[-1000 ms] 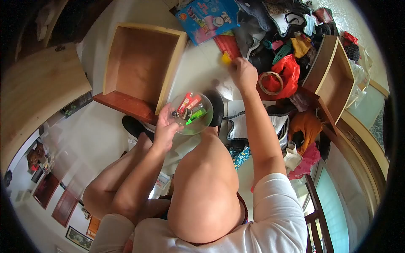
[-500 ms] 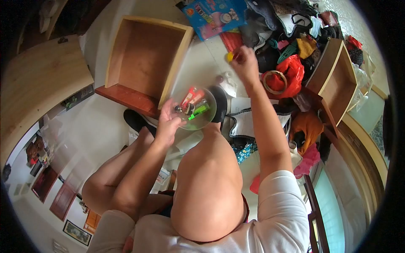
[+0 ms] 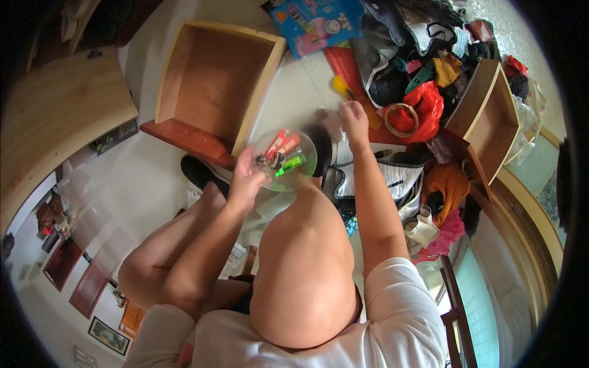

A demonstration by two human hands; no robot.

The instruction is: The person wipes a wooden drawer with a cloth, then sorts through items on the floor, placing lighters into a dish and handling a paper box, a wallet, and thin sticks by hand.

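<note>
My left hand is closed on the near-left rim of a clear round bowl above the floor. Inside lie red packets, a bright green marker-like item and small dark metal pieces. My right hand is over the floor to the right of the bowl, its fingers curled together; whether anything is in them is hidden. Just beyond its fingertips lies a yellow-handled tool with a dark end, its kind unclear. A whitish crumpled piece is left of this hand, blurred.
A bare wooden drawer with a red-brown front stands at upper left, another drawer at right. Clothes and a red plastic bag with a ring are piled at upper right. A blue packet lies at the top.
My right hand has drawn back toward my body, away from the yellow-handled tool, which now shows more fully. My left hand still holds the bowl in nearly the same place.
</note>
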